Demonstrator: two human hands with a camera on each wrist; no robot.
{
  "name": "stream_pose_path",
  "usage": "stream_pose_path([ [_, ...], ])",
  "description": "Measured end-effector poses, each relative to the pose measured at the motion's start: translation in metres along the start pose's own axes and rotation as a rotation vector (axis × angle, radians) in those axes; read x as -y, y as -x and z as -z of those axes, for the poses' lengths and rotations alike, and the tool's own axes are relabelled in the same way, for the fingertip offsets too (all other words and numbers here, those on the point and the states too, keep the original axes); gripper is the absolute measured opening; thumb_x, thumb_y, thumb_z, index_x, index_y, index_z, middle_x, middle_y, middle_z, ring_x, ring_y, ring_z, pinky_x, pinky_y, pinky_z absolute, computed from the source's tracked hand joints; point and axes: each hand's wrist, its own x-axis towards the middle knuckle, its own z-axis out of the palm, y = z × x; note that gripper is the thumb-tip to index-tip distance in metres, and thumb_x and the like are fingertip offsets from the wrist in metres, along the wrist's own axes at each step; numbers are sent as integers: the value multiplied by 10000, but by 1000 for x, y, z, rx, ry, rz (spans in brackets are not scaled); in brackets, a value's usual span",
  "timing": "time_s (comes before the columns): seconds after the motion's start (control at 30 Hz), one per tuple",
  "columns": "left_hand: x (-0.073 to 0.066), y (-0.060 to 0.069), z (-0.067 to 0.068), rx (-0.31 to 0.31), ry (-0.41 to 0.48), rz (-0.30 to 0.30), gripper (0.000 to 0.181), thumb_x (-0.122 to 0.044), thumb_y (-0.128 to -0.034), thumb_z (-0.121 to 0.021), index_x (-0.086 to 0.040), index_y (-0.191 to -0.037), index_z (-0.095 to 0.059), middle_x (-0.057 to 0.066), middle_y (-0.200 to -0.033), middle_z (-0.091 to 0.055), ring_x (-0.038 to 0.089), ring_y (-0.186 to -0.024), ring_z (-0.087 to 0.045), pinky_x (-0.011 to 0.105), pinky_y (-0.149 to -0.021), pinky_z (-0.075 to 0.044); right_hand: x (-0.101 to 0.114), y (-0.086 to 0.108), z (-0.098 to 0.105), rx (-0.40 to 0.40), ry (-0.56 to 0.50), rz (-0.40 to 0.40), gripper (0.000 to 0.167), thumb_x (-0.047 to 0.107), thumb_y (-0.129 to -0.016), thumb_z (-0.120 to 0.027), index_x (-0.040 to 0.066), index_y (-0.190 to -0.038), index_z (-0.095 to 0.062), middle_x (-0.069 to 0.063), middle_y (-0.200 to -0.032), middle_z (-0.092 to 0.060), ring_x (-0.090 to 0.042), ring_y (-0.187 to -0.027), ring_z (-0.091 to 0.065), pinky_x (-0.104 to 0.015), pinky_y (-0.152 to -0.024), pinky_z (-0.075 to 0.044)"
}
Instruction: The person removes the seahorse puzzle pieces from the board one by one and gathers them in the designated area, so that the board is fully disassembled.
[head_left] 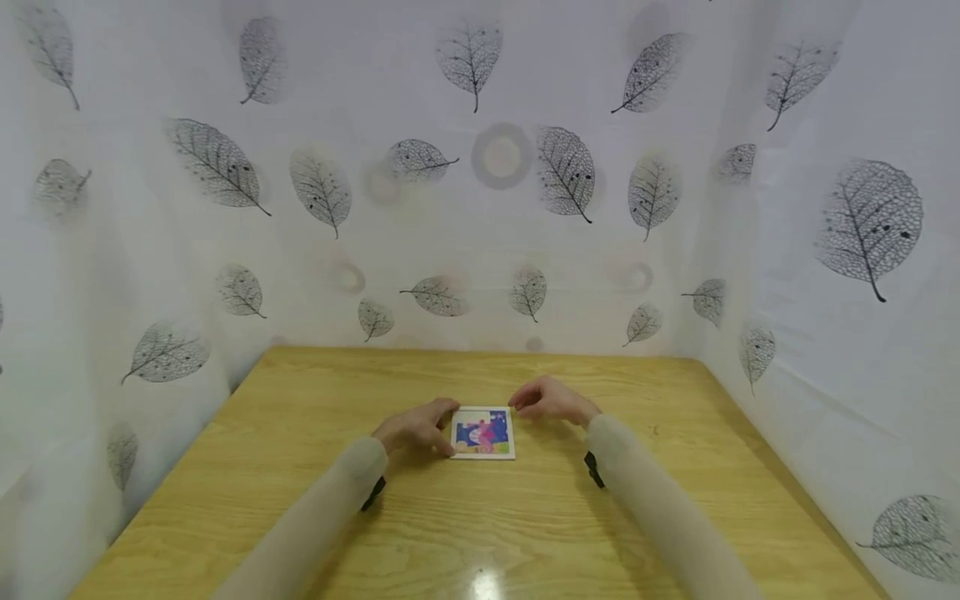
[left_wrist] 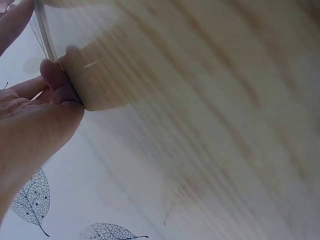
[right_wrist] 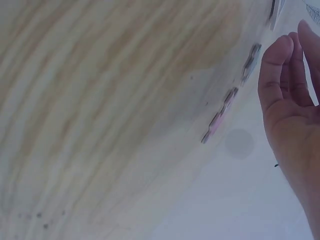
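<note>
A small square jigsaw puzzle (head_left: 483, 435) with a white border lies flat on the table, its picture blue, pink and green. My left hand (head_left: 420, 427) holds it at the left side, with the thumb near the lower corner and the fingers at the upper one. In the left wrist view that thumb (left_wrist: 61, 85) presses against the puzzle's thin edge (left_wrist: 45, 32). Beside the upper right corner is my right hand (head_left: 553, 400), fingers bent and nothing seen between them. Two flat, notched puzzle pieces (right_wrist: 220, 115) show near it in the right wrist view.
The light wooden table (head_left: 480, 517) reaches back to a white curtain (head_left: 450, 233) printed with grey leaves. That curtain also closes off the left and right sides. A bright reflection lies on the table's near part.
</note>
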Motion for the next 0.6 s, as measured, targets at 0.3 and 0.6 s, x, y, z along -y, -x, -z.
stream_pose_path([
  [0.3,-4,1,3,-3,11,-3,902,-106,-732,-823,-45,-1497,-350,168,-1456,-424,335,-1331,-403,522,-1169,-285,13,-8,-10,7,33,-15,265,32,-886,-681,35,-1149,-712,-115,-1119,-717,-185,-986,-657,-316,-878,-559],
  [0.6,-1,2,0,-11,18,-13,896,-103,-717,-833,-30,-1482,-373,161,-1424,-454,321,-1298,-424,530,-1158,-299,20,-12,-19,34,81,-48,320,64,-845,-735,98,-1162,-710,-36,-1071,-715,-176,-944,-637,-338,-846,-550],
])
